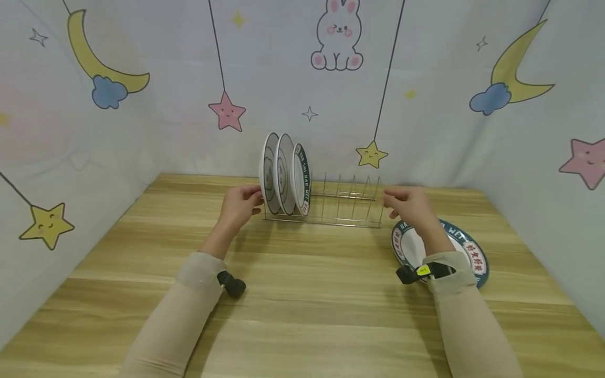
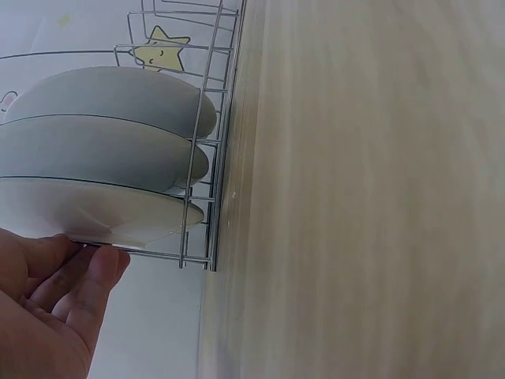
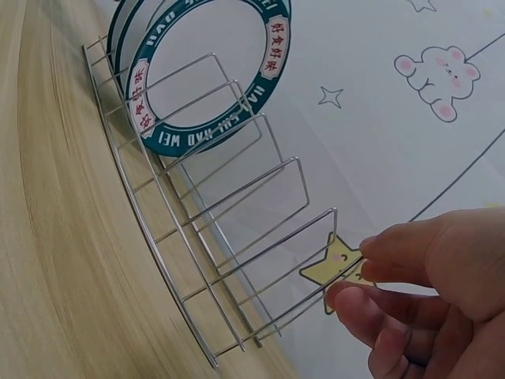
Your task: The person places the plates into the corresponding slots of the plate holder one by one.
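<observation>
A wire dish rack (image 1: 331, 224) stands on the table towards the back. Three plates stand on edge at its left end: an outer white plate (image 1: 267, 178), a second white plate (image 1: 282, 178) and a green-rimmed plate (image 1: 306, 178) with lettering. My left hand (image 1: 238, 207) pinches the rack's left end wire, close beside the outer plate's underside. At the opposite end, my right hand (image 3: 442, 292) has thumb and fingers on the rack's end wire. Another green-rimmed plate (image 1: 476, 257) lies flat on the table, partly hidden under my right forearm.
The wood-grain table (image 1: 302, 315) stretches in front of the rack. Close behind the rack hangs a white cloth backdrop (image 1: 283, 79) printed with stars, moons and a rabbit; it also closes off both sides. A small black camera (image 1: 231, 284) sits at each wrist.
</observation>
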Demonstrator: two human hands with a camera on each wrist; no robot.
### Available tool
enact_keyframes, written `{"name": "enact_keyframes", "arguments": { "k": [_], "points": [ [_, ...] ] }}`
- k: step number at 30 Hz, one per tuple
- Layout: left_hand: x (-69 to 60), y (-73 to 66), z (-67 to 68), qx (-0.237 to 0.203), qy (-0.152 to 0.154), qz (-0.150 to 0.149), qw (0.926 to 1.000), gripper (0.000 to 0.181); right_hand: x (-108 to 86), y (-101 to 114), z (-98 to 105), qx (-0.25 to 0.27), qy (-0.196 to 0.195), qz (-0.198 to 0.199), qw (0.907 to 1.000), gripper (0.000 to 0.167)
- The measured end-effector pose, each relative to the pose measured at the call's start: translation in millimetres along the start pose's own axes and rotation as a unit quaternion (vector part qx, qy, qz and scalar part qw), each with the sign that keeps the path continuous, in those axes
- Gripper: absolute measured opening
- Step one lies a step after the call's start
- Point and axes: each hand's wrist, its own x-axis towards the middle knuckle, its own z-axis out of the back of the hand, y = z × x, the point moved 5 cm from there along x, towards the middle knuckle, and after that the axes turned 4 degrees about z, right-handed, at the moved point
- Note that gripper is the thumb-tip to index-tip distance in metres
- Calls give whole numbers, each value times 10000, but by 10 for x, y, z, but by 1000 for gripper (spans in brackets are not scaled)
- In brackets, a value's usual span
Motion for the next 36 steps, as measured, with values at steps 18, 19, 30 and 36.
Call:
{"name": "enact_keyframes", "arguments": {
  "k": [18, 19, 30, 36],
  "points": [
    [-13, -5, 15, 41, -20, -59, 10000, 30, -185, -90, 102, -512, 138, 261, 9983, 45],
    [-13, -5, 15, 25, -15, -74, 10000, 30, -197, -99, 109, -537, 159, 260, 9981, 46],
    [-5, 5, 12, -73, 19, -109, 9999, 30, -343, -236, 183, -401, 217, 323, 9984, 56],
    [-2, -11, -9, -88, 34, -96, 9999, 31, -406, -339, 219, -515, 152, 357, 9979, 53]
  ]
}}
